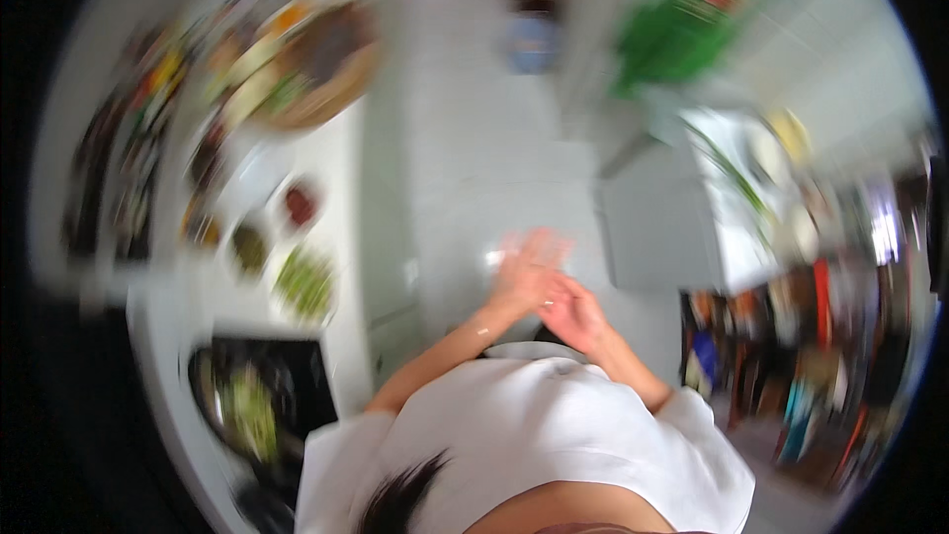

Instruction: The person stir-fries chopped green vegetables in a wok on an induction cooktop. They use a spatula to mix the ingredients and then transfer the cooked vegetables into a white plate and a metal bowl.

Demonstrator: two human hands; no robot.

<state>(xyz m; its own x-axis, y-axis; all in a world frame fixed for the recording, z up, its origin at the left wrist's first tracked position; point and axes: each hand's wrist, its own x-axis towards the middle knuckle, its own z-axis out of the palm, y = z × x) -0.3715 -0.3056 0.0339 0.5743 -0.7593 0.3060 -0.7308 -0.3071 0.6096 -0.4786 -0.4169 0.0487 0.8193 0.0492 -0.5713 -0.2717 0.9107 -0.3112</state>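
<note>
Both hands meet in front of my body, above the pale floor. My left hand (528, 274) is motion-blurred, its fingers spread, and it lies partly over the palm of my right hand (580, 315). Neither hand shows an object in it. On the counter to the left stand a plate of chopped green vegetables (304, 283), a small bowl of dark red food (299, 205) and a bowl of dark green food (250, 247). Nearer my body, a dark pan holds pale green vegetables (250, 415) on a black cooktop (300, 367).
A large round basket (363, 81) of produce sits farther up the white counter (342, 163). At the right stand a grey cabinet (656, 219) with long green stalks (730, 170) on top and crowded shelves (786, 363). A green bag (675, 37) hangs beyond.
</note>
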